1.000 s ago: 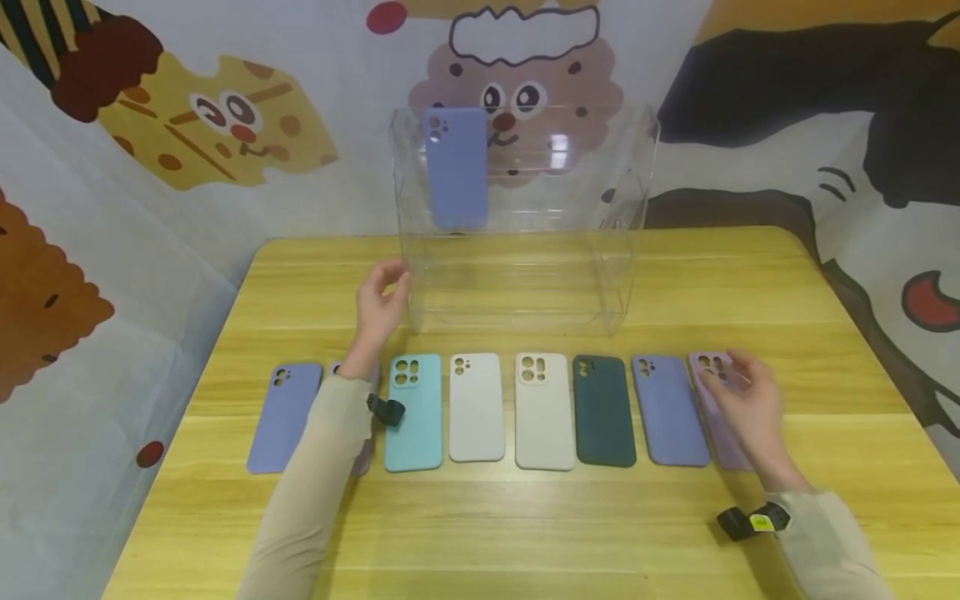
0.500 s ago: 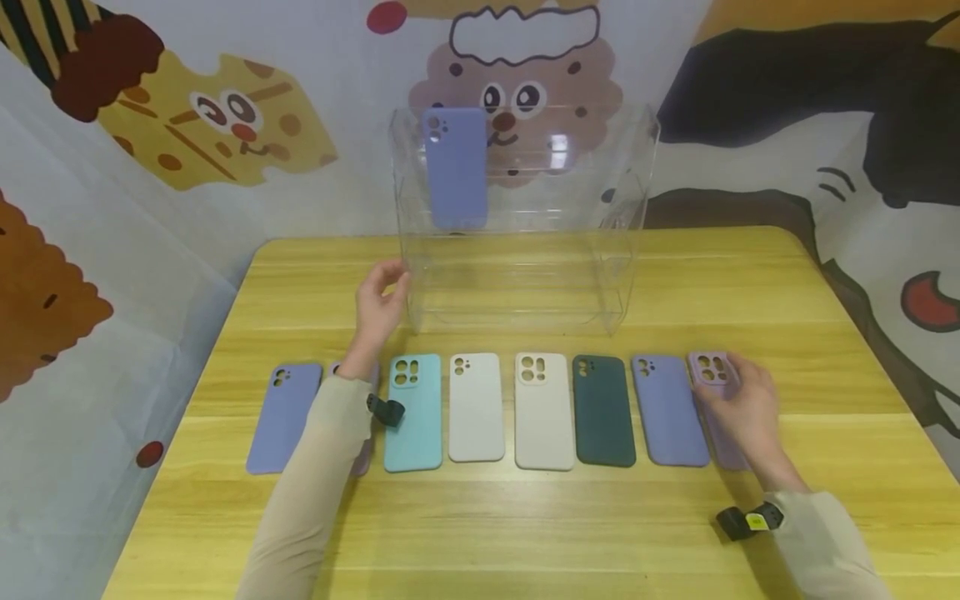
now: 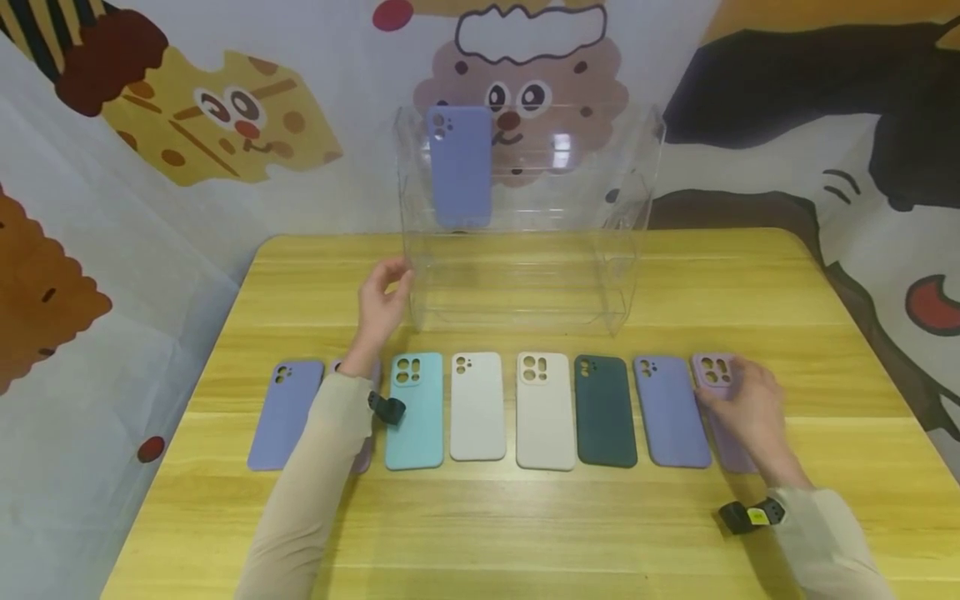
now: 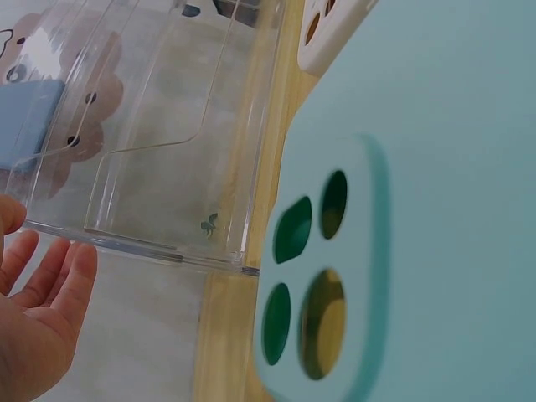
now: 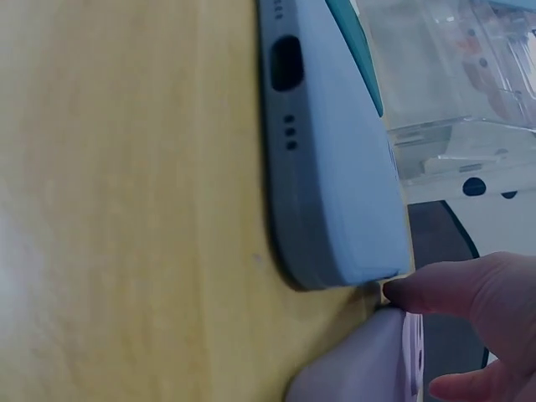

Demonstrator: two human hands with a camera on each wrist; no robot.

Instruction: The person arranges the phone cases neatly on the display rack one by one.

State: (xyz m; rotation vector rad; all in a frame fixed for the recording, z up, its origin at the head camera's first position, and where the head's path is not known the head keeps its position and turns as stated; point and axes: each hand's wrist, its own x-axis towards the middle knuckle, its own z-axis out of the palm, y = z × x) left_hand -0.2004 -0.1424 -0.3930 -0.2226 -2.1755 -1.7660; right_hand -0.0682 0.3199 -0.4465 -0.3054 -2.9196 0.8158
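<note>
Several phone cases lie in a row on the wooden table. My right hand (image 3: 752, 408) holds the light purple phone case (image 3: 731, 437) at the row's right end, thumb on its left edge and fingers on the far side. In the right wrist view the thumb (image 5: 444, 287) sits between this case and the blue-violet phone case (image 5: 356, 167). My left hand (image 3: 381, 304) is at the left side of the clear acrylic stand (image 3: 525, 321), its fingers loosely extended against the edge. A lavender phone case (image 3: 461, 167) stands upright in the stand's top tier, at the left.
Left to right, the row includes a blue-violet case (image 3: 285, 417), a partly covered purple case, a turquoise case (image 3: 415, 425), a white case (image 3: 477, 417), a cream case (image 3: 545, 425) and a dark green case (image 3: 606, 417). A cartoon-printed cloth (image 3: 360, 83) hangs behind the table.
The right thumb and fingers have shifted slightly about the light purple phone case. The left hand stays at the stand. The head view has shifted a little.
</note>
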